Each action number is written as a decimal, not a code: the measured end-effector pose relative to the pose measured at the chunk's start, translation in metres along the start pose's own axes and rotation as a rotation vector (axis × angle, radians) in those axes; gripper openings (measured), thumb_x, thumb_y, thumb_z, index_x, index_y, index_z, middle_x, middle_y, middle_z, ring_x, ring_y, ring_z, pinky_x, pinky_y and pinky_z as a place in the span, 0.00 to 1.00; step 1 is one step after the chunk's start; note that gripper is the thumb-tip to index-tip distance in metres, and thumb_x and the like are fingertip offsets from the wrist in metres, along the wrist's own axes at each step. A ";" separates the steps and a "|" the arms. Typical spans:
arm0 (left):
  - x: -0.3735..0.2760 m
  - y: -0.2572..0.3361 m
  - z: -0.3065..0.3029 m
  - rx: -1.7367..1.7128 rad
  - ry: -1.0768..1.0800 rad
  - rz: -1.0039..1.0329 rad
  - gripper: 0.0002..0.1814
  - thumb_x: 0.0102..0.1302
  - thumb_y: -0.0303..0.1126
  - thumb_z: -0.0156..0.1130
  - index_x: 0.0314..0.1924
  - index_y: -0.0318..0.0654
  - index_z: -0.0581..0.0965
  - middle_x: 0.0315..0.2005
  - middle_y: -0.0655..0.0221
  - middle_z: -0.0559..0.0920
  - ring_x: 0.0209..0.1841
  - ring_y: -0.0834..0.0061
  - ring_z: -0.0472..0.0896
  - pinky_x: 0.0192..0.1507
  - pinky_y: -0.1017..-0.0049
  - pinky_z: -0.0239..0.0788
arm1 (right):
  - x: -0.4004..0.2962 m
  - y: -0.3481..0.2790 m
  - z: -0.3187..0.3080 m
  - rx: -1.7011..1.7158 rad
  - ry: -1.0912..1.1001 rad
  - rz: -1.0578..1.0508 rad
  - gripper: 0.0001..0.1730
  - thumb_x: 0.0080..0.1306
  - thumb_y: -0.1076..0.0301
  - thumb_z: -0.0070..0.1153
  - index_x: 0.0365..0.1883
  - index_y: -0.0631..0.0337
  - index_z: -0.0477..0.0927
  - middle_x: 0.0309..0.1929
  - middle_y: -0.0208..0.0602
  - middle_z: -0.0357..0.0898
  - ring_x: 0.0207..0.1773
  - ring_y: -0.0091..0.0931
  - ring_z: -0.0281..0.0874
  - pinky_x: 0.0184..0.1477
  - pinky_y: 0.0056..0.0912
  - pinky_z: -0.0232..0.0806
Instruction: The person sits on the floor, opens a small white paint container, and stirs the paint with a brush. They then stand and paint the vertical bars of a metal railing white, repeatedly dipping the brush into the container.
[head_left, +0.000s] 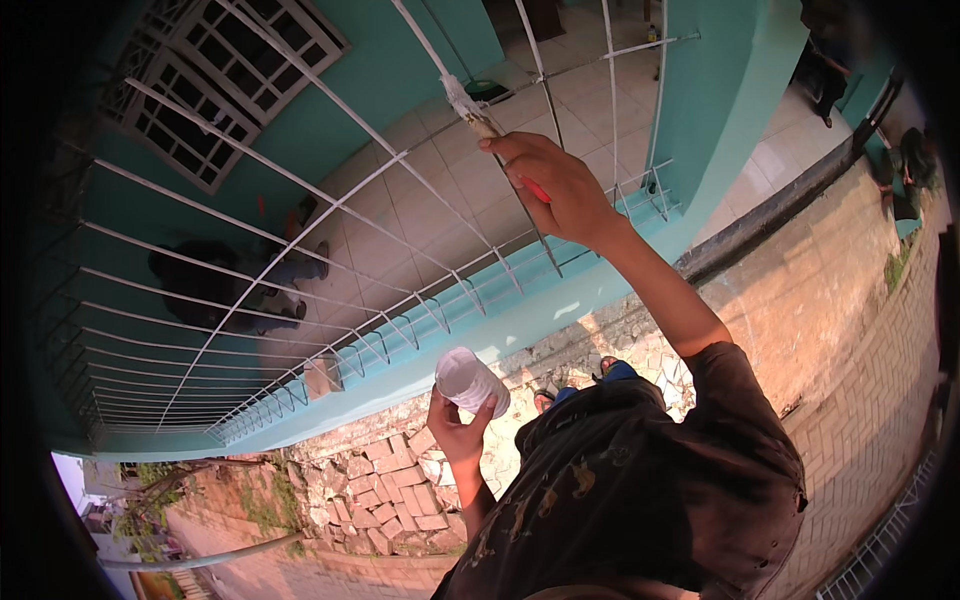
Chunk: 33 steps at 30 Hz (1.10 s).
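Note:
My right hand (566, 187) grips a paintbrush (480, 120) with a red handle. Its white-coated bristles press against a vertical bar (421, 37) of the metal window grille (339, 204). Above the bristles that bar is white; below them it looks dark. Lower down, my left hand (459, 439) holds a white plastic cup (484, 382) tilted with its mouth towards the grille. White shows inside the cup, but its contents are hard to make out. Dark lower stretches show on some neighbouring bars too.
The grille rises from a turquoise sill (405, 375) bearing a small block (322, 377). Behind the bars a person (217, 289) crouches on the tiled floor (442, 165). Other people (821, 75) are at the upper right. Broken paving stones (397, 487) lie below the wall.

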<state>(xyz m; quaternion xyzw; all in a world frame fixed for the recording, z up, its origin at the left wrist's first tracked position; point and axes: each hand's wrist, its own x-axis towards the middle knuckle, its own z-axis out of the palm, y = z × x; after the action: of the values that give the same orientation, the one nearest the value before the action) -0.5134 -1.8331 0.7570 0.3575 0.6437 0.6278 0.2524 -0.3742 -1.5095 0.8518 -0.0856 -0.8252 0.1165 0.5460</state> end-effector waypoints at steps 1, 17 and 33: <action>0.000 0.000 0.000 0.001 -0.003 0.001 0.39 0.54 0.19 0.80 0.66 0.29 0.74 0.57 0.59 0.82 0.61 0.66 0.81 0.67 0.65 0.70 | -0.003 -0.001 0.001 0.005 0.017 -0.021 0.10 0.64 0.83 0.58 0.41 0.63 0.74 0.63 0.44 0.82 0.61 0.44 0.82 0.54 0.40 0.77; -0.001 -0.001 0.001 -0.011 -0.006 0.008 0.39 0.53 0.18 0.80 0.66 0.28 0.74 0.57 0.59 0.82 0.61 0.66 0.81 0.67 0.65 0.71 | 0.010 0.023 -0.007 0.363 0.358 0.019 0.09 0.79 0.76 0.49 0.56 0.62 0.71 0.61 0.47 0.83 0.61 0.37 0.85 0.60 0.34 0.75; -0.004 -0.002 -0.001 -0.018 0.046 -0.003 0.38 0.54 0.18 0.80 0.65 0.28 0.74 0.57 0.58 0.82 0.61 0.66 0.81 0.67 0.65 0.70 | -0.007 0.019 0.003 0.348 0.294 0.046 0.09 0.78 0.78 0.50 0.54 0.62 0.71 0.62 0.48 0.83 0.61 0.40 0.85 0.58 0.35 0.75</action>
<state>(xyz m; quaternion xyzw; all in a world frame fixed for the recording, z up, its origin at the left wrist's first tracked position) -0.5119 -1.8368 0.7546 0.3397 0.6441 0.6414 0.2416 -0.3740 -1.4934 0.8386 -0.0249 -0.7020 0.2558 0.6642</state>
